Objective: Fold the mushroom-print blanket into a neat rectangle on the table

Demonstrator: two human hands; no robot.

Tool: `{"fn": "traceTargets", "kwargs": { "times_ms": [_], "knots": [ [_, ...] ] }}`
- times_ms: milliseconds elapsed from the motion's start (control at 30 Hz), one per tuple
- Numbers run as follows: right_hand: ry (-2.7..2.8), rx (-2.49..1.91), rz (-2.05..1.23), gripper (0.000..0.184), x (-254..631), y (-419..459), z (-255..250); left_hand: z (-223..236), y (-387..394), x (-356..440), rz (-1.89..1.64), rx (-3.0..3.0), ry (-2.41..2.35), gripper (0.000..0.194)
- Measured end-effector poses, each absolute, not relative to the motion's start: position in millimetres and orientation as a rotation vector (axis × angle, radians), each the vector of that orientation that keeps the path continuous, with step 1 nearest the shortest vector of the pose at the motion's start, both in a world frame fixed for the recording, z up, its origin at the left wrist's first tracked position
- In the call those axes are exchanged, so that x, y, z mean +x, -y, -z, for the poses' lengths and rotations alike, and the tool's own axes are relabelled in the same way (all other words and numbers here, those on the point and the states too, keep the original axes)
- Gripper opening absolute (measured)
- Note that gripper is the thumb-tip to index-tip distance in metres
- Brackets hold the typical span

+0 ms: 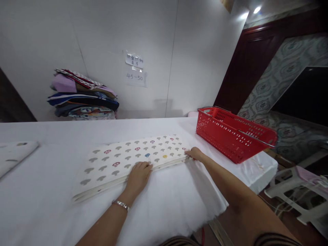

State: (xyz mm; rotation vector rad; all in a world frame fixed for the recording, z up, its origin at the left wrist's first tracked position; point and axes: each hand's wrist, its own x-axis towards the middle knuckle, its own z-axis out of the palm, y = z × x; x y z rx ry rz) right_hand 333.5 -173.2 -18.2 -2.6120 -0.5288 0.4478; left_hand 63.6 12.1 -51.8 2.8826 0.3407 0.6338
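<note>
Cloth (139, 155), white, mushroom-printed, folded oblong, ran left to right, near edge under the left hand (139, 176), fingers together, right end pinched by the right hand (195, 153).

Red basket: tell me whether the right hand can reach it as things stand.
Probably yes: the red basket stands close beyond the right hand, with only white tablecloth visible between them. The hand would first have to leave the folded cloth.

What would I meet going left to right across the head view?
Pale folded cloth at the left edge → pile of folded fabrics → mushroom-print cloth → right hand → red basket → white stool.
</note>
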Motion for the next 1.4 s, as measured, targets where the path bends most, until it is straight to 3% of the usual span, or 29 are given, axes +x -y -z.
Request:
{"fn": "traceTargets", "kwargs": {
  "times_ms": [367, 567, 733, 867, 1100, 1233, 1400],
  "knots": [
    [0.597, -2.765, -0.311, 0.018, 334.0, 175.1, 16.2, 40.5, -6.2, 61.1, -0.538, 2.868, -0.403, 0.020],
    [1.328, -2.508, 0.293, 0.042, 338.8, 144.2, 57.9, 41.3, -3.0, 58.6, -0.598, 2.796, -0.419, 0.019],
    [1.536, -2.338, 0.076, 0.056, 319.6, 83.9, 71.5, 35.6, -31.1, 65.0, -0.535, 2.738, -0.521, 0.032],
    [1.533, -2.413, -0.011, 0.057, 313.0, 47.2, 54.4, 32.6, -94.6, 57.8, -0.588, 2.835, -0.719, 0.034],
    [1.404, -2.621, -0.068, 0.062, 331.3, 30.4, 49.3, 58.0, -165.2, 6.7, -0.353, 2.842, -1.268, 0.059],
    [1.366, -2.660, -0.134, 0.068, 341.7, 32.0, 60.0, 68.3, -162.3, -2.0, -0.302, 2.863, -1.258, 0.060],
    [1.426, -2.644, -0.113, 0.060, 345.4, 35.0, 50.6, 48.6, -170.1, 0.7, -0.218, 2.873, -1.158, 0.048]
  ]
}}
